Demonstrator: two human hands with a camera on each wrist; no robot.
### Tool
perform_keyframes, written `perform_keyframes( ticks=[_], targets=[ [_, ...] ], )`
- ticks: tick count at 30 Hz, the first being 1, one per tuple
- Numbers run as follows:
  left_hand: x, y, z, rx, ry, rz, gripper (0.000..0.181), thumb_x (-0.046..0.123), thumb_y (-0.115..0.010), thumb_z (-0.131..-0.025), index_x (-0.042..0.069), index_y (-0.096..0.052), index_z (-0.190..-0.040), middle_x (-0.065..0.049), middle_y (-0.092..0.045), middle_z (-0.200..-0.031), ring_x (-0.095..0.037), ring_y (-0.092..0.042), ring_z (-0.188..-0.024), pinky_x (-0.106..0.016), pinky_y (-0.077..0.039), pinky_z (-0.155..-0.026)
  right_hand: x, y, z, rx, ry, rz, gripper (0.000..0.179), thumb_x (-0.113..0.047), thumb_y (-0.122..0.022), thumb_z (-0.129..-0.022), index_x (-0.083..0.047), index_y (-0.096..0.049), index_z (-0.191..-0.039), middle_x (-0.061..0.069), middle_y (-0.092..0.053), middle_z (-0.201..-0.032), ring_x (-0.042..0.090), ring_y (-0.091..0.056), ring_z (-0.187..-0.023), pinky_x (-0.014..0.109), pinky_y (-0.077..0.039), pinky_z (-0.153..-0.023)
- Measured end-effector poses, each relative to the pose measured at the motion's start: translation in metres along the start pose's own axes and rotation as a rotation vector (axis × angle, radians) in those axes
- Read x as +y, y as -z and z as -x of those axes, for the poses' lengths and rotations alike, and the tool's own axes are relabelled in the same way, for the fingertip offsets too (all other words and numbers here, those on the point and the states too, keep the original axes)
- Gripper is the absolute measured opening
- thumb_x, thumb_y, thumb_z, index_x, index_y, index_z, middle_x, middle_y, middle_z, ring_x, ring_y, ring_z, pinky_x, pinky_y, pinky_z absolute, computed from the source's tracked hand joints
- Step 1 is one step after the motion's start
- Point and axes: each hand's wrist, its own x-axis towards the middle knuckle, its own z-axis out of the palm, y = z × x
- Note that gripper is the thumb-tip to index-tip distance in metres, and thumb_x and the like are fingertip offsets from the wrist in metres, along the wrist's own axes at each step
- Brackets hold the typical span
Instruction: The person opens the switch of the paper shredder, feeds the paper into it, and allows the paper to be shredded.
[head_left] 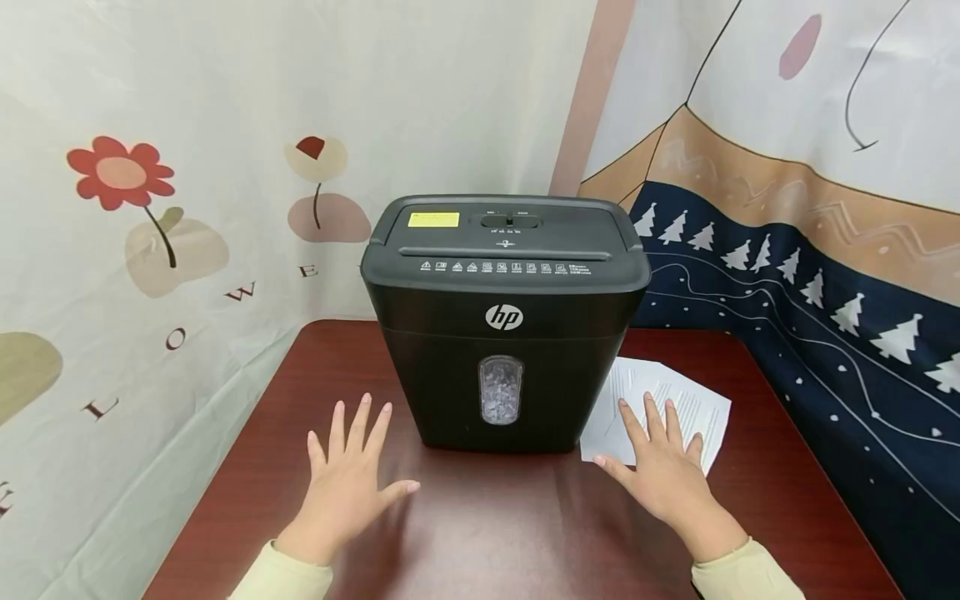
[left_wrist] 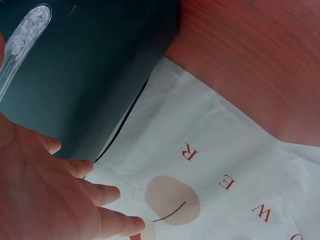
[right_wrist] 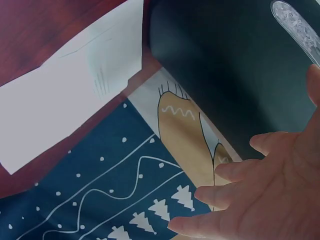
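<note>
A black paper shredder with an HP logo stands upright on the table. Paper bits show behind its small front window. My left hand hovers in front of the shredder's left side, fingers spread and holding nothing. Over on the right, my right hand is held out the same way, its fingertips overlapping the printed paper sheets in the head view. Those sheets lie beside the shredder's right side, partly behind it. In both wrist views the palms are bare, with the shredder close by.
The reddish-brown table runs up to printed cloth on its far and side edges. A white curtain with flowers hangs behind and left; dark blue cloth with white trees borders the right.
</note>
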Motion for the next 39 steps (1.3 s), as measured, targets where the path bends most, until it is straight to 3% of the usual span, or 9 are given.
perform_keyframes(
  ticks=[12,19,26,33,39],
  targets=[
    [0.001,0.008,-0.001,0.008,0.008,-0.002,0.106,0.060,-0.072,-0.074,0.012,-0.022,-0.154,-0.019,-0.010,-0.159,-0.047,0.002,-0.144,-0.077,-0.005,-0.102,0.000,0.011,-0.001,0.022,0.012,0.016,0.085,-0.057,-0.061,-0.086,-0.005,-0.035,-0.148,0.030,-0.019,-0.153,0.054,-0.011,-0.139,0.081,-0.012,-0.097],
    [0.001,0.015,-0.001,0.012,0.006,0.014,0.105,0.059,-0.072,-0.075,0.012,-0.020,-0.154,-0.019,-0.009,-0.160,-0.048,0.002,-0.144,-0.077,-0.004,-0.102,-0.001,0.023,-0.002,0.065,0.039,0.034,0.084,-0.054,-0.063,-0.087,-0.003,-0.035,-0.147,0.030,-0.024,-0.152,0.052,-0.017,-0.138,0.079,-0.018,-0.097],
    [-0.001,0.023,-0.003,0.024,0.003,0.027,0.105,0.059,-0.070,-0.076,0.012,-0.018,-0.155,-0.019,-0.009,-0.160,-0.047,0.004,-0.144,-0.076,-0.004,-0.103,-0.001,0.036,-0.004,0.137,0.076,-0.020,0.082,-0.049,-0.067,-0.085,-0.002,-0.037,-0.146,0.030,-0.030,-0.149,0.050,-0.026,-0.136,0.073,-0.025,-0.101],
    [-0.002,0.038,-0.005,0.044,0.005,0.059,0.103,0.054,-0.071,-0.080,0.010,-0.015,-0.155,-0.020,-0.010,-0.159,-0.047,0.001,-0.144,-0.075,-0.006,-0.103,-0.003,0.052,-0.008,0.212,0.114,-0.097,0.079,-0.036,-0.074,-0.084,0.001,-0.039,-0.144,0.028,-0.037,-0.146,0.047,-0.038,-0.130,0.064,-0.038,-0.099],
    [-0.003,0.062,-0.012,0.086,0.006,0.104,0.101,0.056,-0.066,-0.084,0.008,-0.013,-0.155,-0.022,-0.010,-0.158,-0.047,0.000,-0.144,-0.075,-0.008,-0.103,-0.009,0.071,-0.011,0.281,0.125,-0.146,0.075,-0.029,-0.076,-0.082,0.001,-0.043,-0.141,0.026,-0.042,-0.144,0.046,-0.041,-0.128,0.064,-0.042,-0.094]
  ],
)
